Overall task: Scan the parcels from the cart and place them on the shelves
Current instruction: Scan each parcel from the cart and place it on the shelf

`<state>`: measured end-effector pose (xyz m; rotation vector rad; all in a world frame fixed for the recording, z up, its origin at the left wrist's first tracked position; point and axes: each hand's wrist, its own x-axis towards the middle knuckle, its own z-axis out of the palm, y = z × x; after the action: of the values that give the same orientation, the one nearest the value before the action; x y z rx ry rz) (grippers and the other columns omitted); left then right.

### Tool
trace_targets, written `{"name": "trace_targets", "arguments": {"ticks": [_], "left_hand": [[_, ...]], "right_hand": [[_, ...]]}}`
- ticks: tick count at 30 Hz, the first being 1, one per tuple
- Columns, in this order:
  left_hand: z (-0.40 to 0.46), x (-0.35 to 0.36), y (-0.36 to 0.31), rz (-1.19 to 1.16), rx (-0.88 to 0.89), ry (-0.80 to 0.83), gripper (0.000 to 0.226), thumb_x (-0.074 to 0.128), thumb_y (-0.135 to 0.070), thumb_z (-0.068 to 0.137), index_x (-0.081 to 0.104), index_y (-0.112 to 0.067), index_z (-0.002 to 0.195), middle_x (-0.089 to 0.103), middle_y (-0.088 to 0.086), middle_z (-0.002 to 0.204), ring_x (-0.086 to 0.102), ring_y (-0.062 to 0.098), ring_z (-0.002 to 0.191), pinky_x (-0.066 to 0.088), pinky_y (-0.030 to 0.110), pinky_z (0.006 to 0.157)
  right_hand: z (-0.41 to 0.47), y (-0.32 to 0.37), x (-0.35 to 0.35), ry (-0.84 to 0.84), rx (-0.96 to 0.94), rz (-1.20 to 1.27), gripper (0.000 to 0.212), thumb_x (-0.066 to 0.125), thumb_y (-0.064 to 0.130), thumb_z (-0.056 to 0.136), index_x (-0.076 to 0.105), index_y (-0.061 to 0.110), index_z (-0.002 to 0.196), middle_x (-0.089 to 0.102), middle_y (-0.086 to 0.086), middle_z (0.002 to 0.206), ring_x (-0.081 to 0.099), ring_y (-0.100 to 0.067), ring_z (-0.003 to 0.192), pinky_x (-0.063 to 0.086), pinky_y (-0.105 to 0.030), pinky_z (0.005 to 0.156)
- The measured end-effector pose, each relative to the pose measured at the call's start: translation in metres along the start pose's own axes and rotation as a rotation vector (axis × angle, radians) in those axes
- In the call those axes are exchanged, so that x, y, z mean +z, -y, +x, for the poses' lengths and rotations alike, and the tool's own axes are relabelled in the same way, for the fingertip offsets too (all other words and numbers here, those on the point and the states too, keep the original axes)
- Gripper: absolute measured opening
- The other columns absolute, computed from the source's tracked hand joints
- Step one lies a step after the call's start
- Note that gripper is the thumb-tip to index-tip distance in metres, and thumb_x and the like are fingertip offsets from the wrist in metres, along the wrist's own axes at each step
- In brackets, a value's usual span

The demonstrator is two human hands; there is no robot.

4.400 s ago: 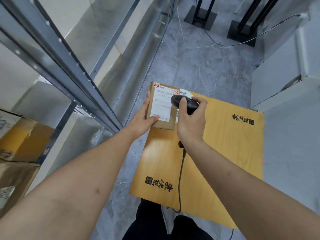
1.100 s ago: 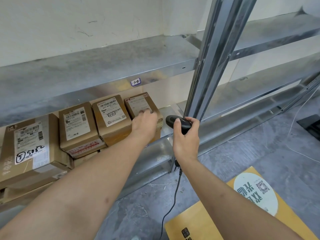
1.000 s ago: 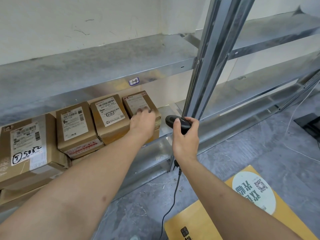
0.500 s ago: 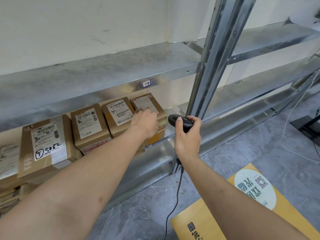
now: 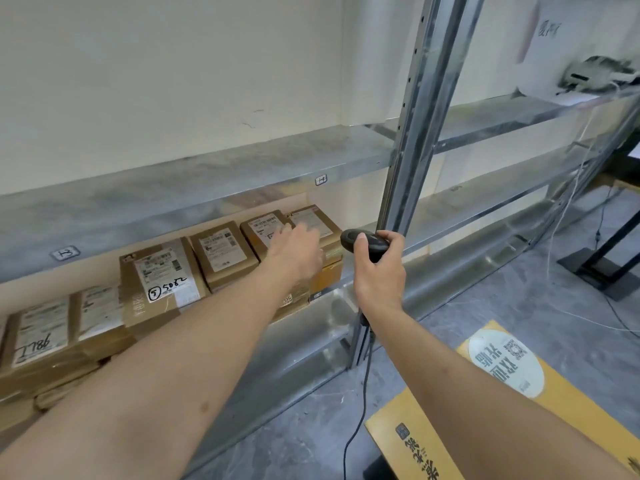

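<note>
Parcel [image 5: 317, 225] number 2-2, a small brown carton with a white label, sits on the lower shelf [image 5: 349, 289] at the right end of a row of cartons, on top of another box. The left hand [image 5: 297, 249] is over its near left corner with fingers spread and relaxed, so this grip is released; whether the fingertips touch the carton I cannot tell. Just right of the parcel, the right hand [image 5: 379, 268] has a clenched grip around a black barcode scanner [image 5: 363, 241], whose cable [image 5: 360, 403] hangs down to the grey floor [image 5: 485, 306]. A metal upright [image 5: 415, 133] stands directly behind the scanner. Left of the parcel are more labelled cartons, one marked 5082 [image 5: 162, 282]. Near right, a yellow cart board [image 5: 485, 393] with a round sticker lies low.
</note>
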<state>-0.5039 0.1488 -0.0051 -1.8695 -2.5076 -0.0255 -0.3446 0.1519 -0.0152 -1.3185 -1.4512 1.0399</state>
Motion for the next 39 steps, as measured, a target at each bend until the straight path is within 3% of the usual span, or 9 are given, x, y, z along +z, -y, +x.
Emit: {"name": "trace_targets", "arguments": {"ticks": [3, 6, 10, 13, 18, 22, 27, 31, 39], "left_hand": [[-0.026, -0.009, 0.000, -0.002, -0.023, -0.023, 0.040, 0.052, -0.040, 0.102, 0.060, -0.015, 0.132, 0.059, 0.013, 0.135, 0.054, 0.038, 0.129, 0.041, 0.054, 0.113], [-0.056, -0.015, -0.001, 0.002, -0.051, -0.056, 0.042, 0.053, -0.042, 0.102, 0.060, -0.016, 0.134, 0.059, 0.014, 0.137, 0.053, 0.038, 0.131, 0.041, 0.055, 0.113], [-0.110, -0.018, -0.011, -0.037, -0.108, -0.070, 0.045, 0.052, -0.044, 0.103, 0.057, -0.018, 0.139, 0.056, 0.014, 0.143, 0.052, 0.037, 0.132, 0.041, 0.055, 0.113], [-0.157, -0.012, -0.013, -0.050, -0.172, -0.038, 0.047, 0.050, -0.047, 0.103, 0.058, -0.017, 0.138, 0.056, 0.014, 0.141, 0.052, 0.038, 0.130, 0.043, 0.055, 0.110], [-0.236, -0.007, -0.008, -0.059, -0.270, -0.005, 0.048, 0.046, -0.049, 0.102, 0.059, -0.017, 0.136, 0.058, 0.013, 0.137, 0.054, 0.039, 0.127, 0.045, 0.054, 0.106], [-0.290, 0.008, 0.005, -0.104, -0.321, 0.036, 0.051, 0.049, -0.047, 0.102, 0.055, -0.015, 0.141, 0.054, 0.013, 0.144, 0.051, 0.037, 0.132, 0.044, 0.053, 0.109], [-0.336, 0.031, 0.041, -0.113, -0.351, 0.090, 0.054, 0.047, -0.051, 0.101, 0.053, -0.018, 0.144, 0.055, 0.011, 0.143, 0.052, 0.037, 0.131, 0.045, 0.055, 0.108], [-0.355, 0.047, 0.076, -0.121, -0.334, 0.102, 0.055, 0.046, -0.050, 0.102, 0.051, -0.018, 0.147, 0.054, 0.013, 0.143, 0.050, 0.039, 0.131, 0.043, 0.054, 0.109], [-0.379, 0.096, 0.138, -0.161, -0.278, 0.198, 0.049, 0.051, -0.048, 0.100, 0.054, -0.017, 0.138, 0.055, 0.015, 0.134, 0.052, 0.039, 0.127, 0.044, 0.050, 0.105]], "right_hand": [[-0.019, 0.005, -0.010, 0.013, -0.022, -0.002, 0.032, 0.055, 0.052, 0.103, 0.044, 0.034, 0.127, 0.062, 0.007, 0.108, 0.061, -0.009, 0.093, 0.044, -0.029, 0.075], [-0.040, 0.006, -0.022, 0.055, -0.040, -0.003, 0.033, 0.055, 0.053, 0.103, 0.044, 0.035, 0.129, 0.060, 0.007, 0.108, 0.056, 0.000, 0.088, 0.042, -0.020, 0.067], [-0.071, 0.005, -0.041, 0.127, -0.071, 0.011, 0.034, 0.057, 0.052, 0.103, 0.045, 0.034, 0.130, 0.062, 0.006, 0.111, 0.060, -0.004, 0.091, 0.040, -0.016, 0.064], [-0.104, 0.002, -0.050, 0.199, -0.091, 0.003, 0.029, 0.056, 0.052, 0.103, 0.043, 0.037, 0.124, 0.061, 0.009, 0.106, 0.063, -0.015, 0.096, 0.044, -0.026, 0.070], [-0.162, -0.004, -0.055, 0.326, -0.106, -0.033, 0.034, 0.055, 0.055, 0.103, 0.043, 0.035, 0.128, 0.064, 0.008, 0.108, 0.063, -0.017, 0.097, 0.045, -0.032, 0.077], [-0.204, -0.011, -0.051, 0.360, -0.115, -0.053, 0.033, 0.058, 0.052, 0.103, 0.043, 0.034, 0.126, 0.056, 0.021, 0.097, 0.061, -0.017, 0.099, 0.052, -0.040, 0.088], [-0.249, -0.018, -0.025, 0.431, -0.105, -0.096, 0.039, 0.057, 0.055, 0.102, 0.040, 0.034, 0.130, 0.064, 0.009, 0.107, 0.066, -0.022, 0.100, 0.054, -0.045, 0.091], [-0.278, -0.025, 0.008, 0.460, -0.076, -0.117, 0.038, 0.057, 0.057, 0.100, 0.041, 0.036, 0.128, 0.065, 0.014, 0.100, 0.067, -0.020, 0.095, 0.056, -0.046, 0.089], [-0.320, -0.057, 0.079, 0.488, -0.015, -0.203, 0.042, 0.061, 0.055, 0.098, 0.041, 0.038, 0.130, 0.065, 0.007, 0.108, 0.064, -0.023, 0.096, 0.046, -0.036, 0.081]]}}
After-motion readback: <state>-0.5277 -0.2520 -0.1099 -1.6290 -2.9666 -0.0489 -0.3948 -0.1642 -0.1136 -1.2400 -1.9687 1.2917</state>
